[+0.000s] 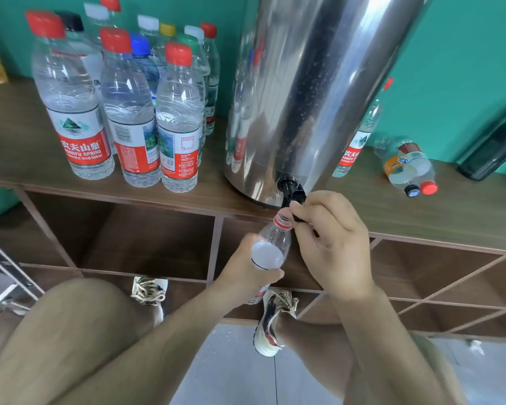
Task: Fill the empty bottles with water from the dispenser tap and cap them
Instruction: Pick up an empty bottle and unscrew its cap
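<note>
One bottle point(272, 244): gripped by left hand point(246, 273), frame centre, mouth under tap point(289, 191).
Right hand point(330, 244): fingers curled round the tap.
Care: mouth to be kept centred; tap to be shut before overflow.

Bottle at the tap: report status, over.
Left hand grips bottle, mouth up at tap. Right hand pinches tap. Bottle uncapped, fill level unclear. Nothing blocking.

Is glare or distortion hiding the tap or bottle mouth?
Head view: wide-angle distortion leans the dispenser and bows the shelf; the steel shows reflections, not blinding glare; the tap is sharp, partly covered by the right hand; the bottle has its neck visible.
</note>
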A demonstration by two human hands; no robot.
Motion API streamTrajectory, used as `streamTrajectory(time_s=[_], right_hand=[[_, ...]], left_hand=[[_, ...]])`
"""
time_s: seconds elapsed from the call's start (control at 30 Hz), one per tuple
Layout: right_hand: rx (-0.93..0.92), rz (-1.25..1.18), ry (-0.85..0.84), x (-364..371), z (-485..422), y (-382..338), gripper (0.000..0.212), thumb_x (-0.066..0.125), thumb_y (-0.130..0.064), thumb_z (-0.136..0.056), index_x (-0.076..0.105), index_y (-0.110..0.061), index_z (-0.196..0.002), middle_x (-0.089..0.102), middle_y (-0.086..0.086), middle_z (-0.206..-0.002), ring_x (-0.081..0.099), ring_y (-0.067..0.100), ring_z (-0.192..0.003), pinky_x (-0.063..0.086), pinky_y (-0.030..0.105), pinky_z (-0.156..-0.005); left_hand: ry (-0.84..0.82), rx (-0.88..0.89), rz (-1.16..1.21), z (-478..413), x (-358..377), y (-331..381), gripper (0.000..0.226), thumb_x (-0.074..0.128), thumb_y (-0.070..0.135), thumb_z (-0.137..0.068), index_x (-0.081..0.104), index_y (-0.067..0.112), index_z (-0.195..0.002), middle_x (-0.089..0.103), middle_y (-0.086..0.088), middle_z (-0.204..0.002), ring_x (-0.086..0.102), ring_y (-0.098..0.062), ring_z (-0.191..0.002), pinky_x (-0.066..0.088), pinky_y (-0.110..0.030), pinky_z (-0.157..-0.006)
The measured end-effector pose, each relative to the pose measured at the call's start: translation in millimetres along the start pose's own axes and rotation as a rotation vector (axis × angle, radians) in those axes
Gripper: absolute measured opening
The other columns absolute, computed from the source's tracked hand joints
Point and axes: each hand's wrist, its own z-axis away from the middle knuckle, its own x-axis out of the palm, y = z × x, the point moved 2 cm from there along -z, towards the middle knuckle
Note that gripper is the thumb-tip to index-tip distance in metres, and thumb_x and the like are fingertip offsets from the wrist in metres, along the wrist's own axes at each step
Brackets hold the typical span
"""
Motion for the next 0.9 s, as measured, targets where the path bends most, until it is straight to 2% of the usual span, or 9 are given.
streamTrajectory(time_s=[0.07, 0.13, 0.2, 0.3, 0.4, 0.57, 0.7, 0.83, 0.9], right_hand=[[0.067, 0.011, 0.035, -3.0, 3.3, 0.5, 0.02, 0.084, -0.014, -0.088, 0.073, 0.002, -0.091, 0.053, 0.008, -0.103, 0.053, 0.009, -0.094, 0.048, 0.019, -0.076], [0.15, -0.031, 0.061, -11.4, 6.8, 3.6, 0.03, 0.079, -0.025, -0.092, 0.071, 0.004, -0.093, 0.053, 0.012, -0.101, 0.051, 0.009, -0.095, 0.042, 0.014, -0.08], [0.257, -0.114, 0.103, -19.4, 11.2, 10.2, 0.024, 0.057, -0.02, -0.101, 0.067, 0.002, -0.098, 0.053, 0.012, -0.102, 0.053, 0.017, -0.093, 0.041, 0.022, -0.082], [0.609, -0.343, 0.197, -18.7, 16.8, 31.9, 0.031, 0.033, -0.013, -0.101, 0.064, -0.012, -0.105, 0.058, 0.007, -0.096, 0.05, 0.021, -0.083, 0.042, 0.035, -0.076], [0.877, -0.477, 0.225, -9.8, 27.9, 51.3, 0.03, 0.031, -0.019, -0.104, 0.06, -0.025, -0.11, 0.065, -0.003, -0.1, 0.047, 0.011, -0.079, 0.043, 0.024, -0.072], [0.903, -0.389, 0.114, -2.7, 35.8, 81.6, 0.026, 0.032, -0.023, -0.111, 0.055, -0.022, -0.123, 0.063, -0.005, -0.103, 0.051, 0.006, -0.085, 0.044, 0.028, -0.085], [0.916, -0.307, 0.041, 5.3, 32.4, 94.2, 0.026, 0.032, -0.025, -0.113, 0.057, -0.021, -0.115, 0.061, -0.007, -0.098, 0.057, 0.003, -0.096, 0.044, 0.024, -0.098], [0.961, -0.184, -0.113, 9.5, 29.7, 100.7, 0.024, 0.034, -0.021, -0.113, 0.058, -0.023, -0.114, 0.058, -0.002, -0.117, 0.052, 0.006, -0.112, 0.039, 0.021, -0.105], [0.971, -0.144, -0.173, 8.2, 29.1, 104.2, 0.019, 0.042, -0.019, -0.112, 0.056, -0.022, -0.124, 0.051, -0.001, -0.126, 0.049, 0.006, -0.112, 0.034, 0.015, -0.099]], left_hand=[[-0.007, -0.006, 0.004, 0.8, 0.7, 0.5, 0.063, 0.086, 0.022, -0.081, 0.044, 0.034, -0.126, 0.055, 0.011, -0.116, 0.058, -0.005, -0.106, 0.045, -0.011, -0.071], [-0.012, -0.021, 0.015, 1.1, 0.8, 0.5, 0.064, 0.085, 0.022, -0.082, 0.043, 0.036, -0.127, 0.054, 0.011, -0.116, 0.058, -0.006, -0.107, 0.045, -0.01, -0.069], [-0.02, -0.029, 0.027, 1.0, 1.1, 0.0, 0.064, 0.085, 0.021, -0.082, 0.042, 0.037, -0.127, 0.053, 0.01, -0.116, 0.057, -0.008, -0.107, 0.046, -0.01, -0.069], [-0.018, -0.035, 0.023, 0.8, 2.3, -0.2, 0.066, 0.085, 0.022, -0.082, 0.041, 0.039, -0.128, 0.052, 0.012, -0.118, 0.056, -0.011, -0.111, 0.046, -0.013, -0.073], [-0.007, -0.04, 0.025, 0.8, 4.4, 0.0, 0.068, 0.085, 0.023, -0.082, 0.041, 0.04, -0.13, 0.052, 0.013, -0.119, 0.055, -0.01, -0.112, 0.045, -0.014, -0.074], [0.003, -0.043, 0.05, 0.4, 6.6, -0.5, 0.065, 0.086, 0.022, -0.081, 0.043, 0.042, -0.125, 0.055, 0.01, -0.117, 0.058, -0.012, -0.111, 0.048, -0.016, -0.076], [0.013, -0.042, 0.075, 1.7, 7.1, -0.1, 0.061, 0.086, 0.018, -0.081, 0.046, 0.039, -0.122, 0.058, 0.008, -0.115, 0.06, -0.012, -0.109, 0.05, -0.017, -0.077], [0.018, -0.04, 0.081, 1.9, 6.9, 0.1, 0.06, 0.086, 0.018, -0.08, 0.047, 0.039, -0.122, 0.059, 0.007, -0.113, 0.061, -0.011, -0.107, 0.052, -0.019, -0.079], [0.009, -0.038, 0.078, 1.5, 7.1, 0.0, 0.061, 0.086, 0.019, -0.08, 0.046, 0.04, -0.121, 0.058, 0.007, -0.114, 0.06, -0.012, -0.108, 0.052, -0.02, -0.08]])
